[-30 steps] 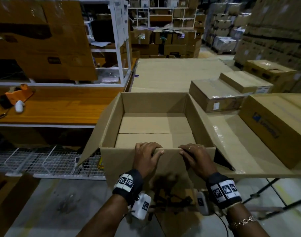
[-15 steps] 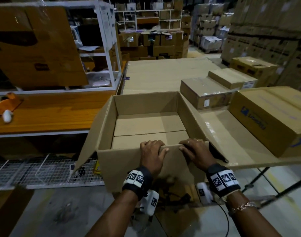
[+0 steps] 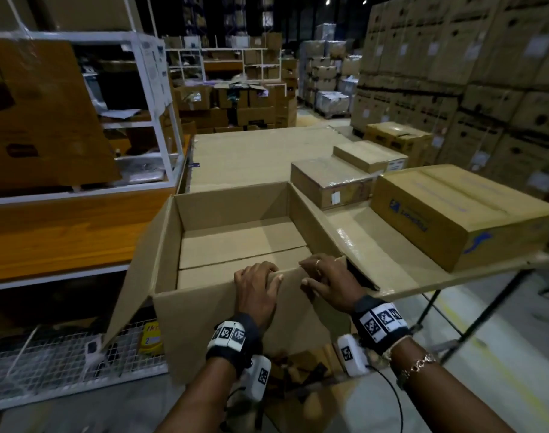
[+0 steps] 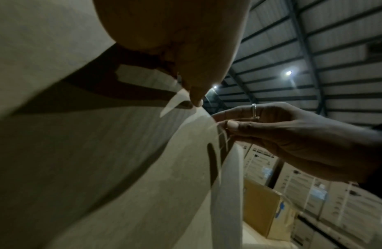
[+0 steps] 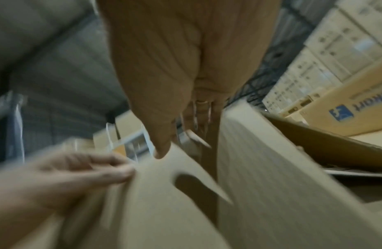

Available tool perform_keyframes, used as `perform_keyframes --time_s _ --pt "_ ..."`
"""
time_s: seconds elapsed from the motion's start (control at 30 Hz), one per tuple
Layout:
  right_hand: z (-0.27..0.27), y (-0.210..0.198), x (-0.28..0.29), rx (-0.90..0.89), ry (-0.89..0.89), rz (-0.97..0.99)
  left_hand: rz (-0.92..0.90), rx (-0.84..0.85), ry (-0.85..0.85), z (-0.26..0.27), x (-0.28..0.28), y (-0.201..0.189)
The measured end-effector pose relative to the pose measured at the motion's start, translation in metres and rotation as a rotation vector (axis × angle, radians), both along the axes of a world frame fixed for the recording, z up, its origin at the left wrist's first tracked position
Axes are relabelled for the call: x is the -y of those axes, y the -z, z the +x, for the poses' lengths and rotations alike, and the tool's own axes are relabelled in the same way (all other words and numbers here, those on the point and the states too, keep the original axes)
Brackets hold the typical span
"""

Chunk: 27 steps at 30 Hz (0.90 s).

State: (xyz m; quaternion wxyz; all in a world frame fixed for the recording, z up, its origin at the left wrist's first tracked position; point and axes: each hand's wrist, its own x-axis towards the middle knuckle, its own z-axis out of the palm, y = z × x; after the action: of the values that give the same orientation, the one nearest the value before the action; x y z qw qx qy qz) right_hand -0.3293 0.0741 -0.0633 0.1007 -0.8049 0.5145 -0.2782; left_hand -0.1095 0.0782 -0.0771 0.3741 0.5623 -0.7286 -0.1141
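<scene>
A large open cardboard box (image 3: pixel 235 242) stands empty in front of me, its side flaps splayed outward. My left hand (image 3: pixel 257 284) grips the top edge of the box's near wall, fingers hooked over the rim and thumb on the outside. My right hand (image 3: pixel 324 278) grips the same rim just to the right, fingers curled inside, a ring on one finger. In the left wrist view the right hand (image 4: pixel 271 128) pinches the cardboard edge (image 4: pixel 198 121). The right wrist view is blurred; it shows the left hand (image 5: pixel 85 170) on the box wall (image 5: pixel 164 193).
Sealed boxes (image 3: pixel 329 182) and a printed box (image 3: pixel 454 217) lie on the cardboard-covered table (image 3: pixel 391 270) at right. A wooden bench (image 3: pixel 64 229) with a white rack (image 3: pixel 160 120) is at left, a wire shelf (image 3: pixel 48 364) below. Stacked cartons (image 3: pixel 485 89) fill the far right.
Both hands keep their grip on the near rim. The box has shifted slightly toward me and to the right in view, and my head has tilted up, showing more of the warehouse.
</scene>
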Motion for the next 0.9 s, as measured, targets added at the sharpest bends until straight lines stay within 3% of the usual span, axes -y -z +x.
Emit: perform_keyframes --time_s 0.13,0.43,0.63,0.9 --pt "-0.023 -0.01 -0.022 0.154 0.093 -0.076 0.029 -0.081 0.083 -0.029 -0.008 -0.023" --pt "-0.134 -0.021 -0.065 0.334 0.36 0.084 0.108 -0.122 0.311 -0.131 -0.007 -0.036" --pt "-0.222 -0.013 -0.097 0.404 0.489 0.13 0.157 -0.067 0.407 -0.221 -0.009 -0.027" --pt "-0.383 -0.006 -0.115 0.481 0.597 0.11 0.175 -0.047 0.459 -0.369 -0.009 -0.037"
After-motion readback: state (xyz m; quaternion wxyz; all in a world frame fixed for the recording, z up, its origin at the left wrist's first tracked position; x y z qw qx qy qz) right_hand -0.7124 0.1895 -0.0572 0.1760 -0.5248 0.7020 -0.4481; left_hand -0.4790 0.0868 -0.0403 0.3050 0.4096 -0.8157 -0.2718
